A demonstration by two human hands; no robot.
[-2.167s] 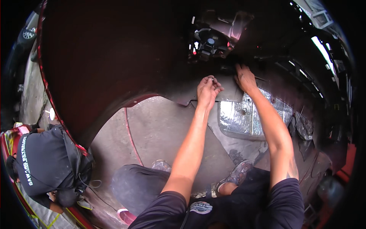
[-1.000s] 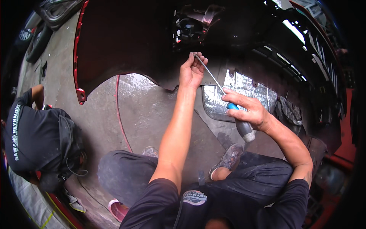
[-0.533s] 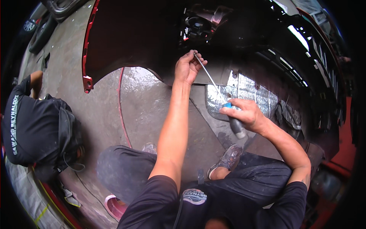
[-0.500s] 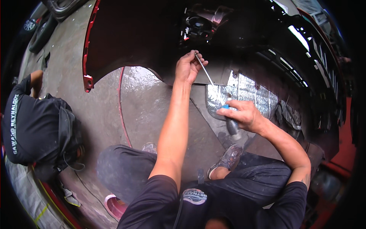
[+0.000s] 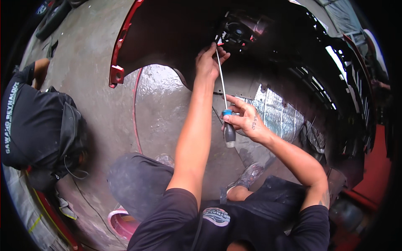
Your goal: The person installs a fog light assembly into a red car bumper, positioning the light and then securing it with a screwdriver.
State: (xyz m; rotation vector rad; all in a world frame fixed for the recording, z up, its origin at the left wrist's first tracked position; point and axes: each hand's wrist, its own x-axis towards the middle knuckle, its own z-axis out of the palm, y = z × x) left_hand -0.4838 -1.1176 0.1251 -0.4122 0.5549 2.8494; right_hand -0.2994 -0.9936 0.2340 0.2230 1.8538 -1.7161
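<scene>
Head view: toward the upper middle of the frame, our left hand (image 5: 207, 66) pinches thumb and forefinger together at the tip of the screwdriver (image 5: 229, 131), its other fingers loosely spread; whether a small piece sits there too, we cannot tell. Our right hand (image 5: 250, 122), right of centre, has its grip pinching the blue collar, with the forefinger reaching along the shaft. The screwdriver stands nearly upright in the frame between both hands, below the dark panel (image 5: 167, 35).

To do this well, we judge, our left fingertips should steady the tip while any turning comes from the handle. We should hold the shaft straight and press lightly, lest it slip onto our fingers.

The shaft is slim, straight, bright metal; the handle is dark and swelling, with a pale, blunt end. The panel looks smooth and broad, arched along its lower edge, with a red flange (image 5: 117, 72) at upper left. Right of centre, the foil (image 5: 279, 111) is crinkled and silvery beside a flat gray sheet (image 5: 245, 83).
</scene>
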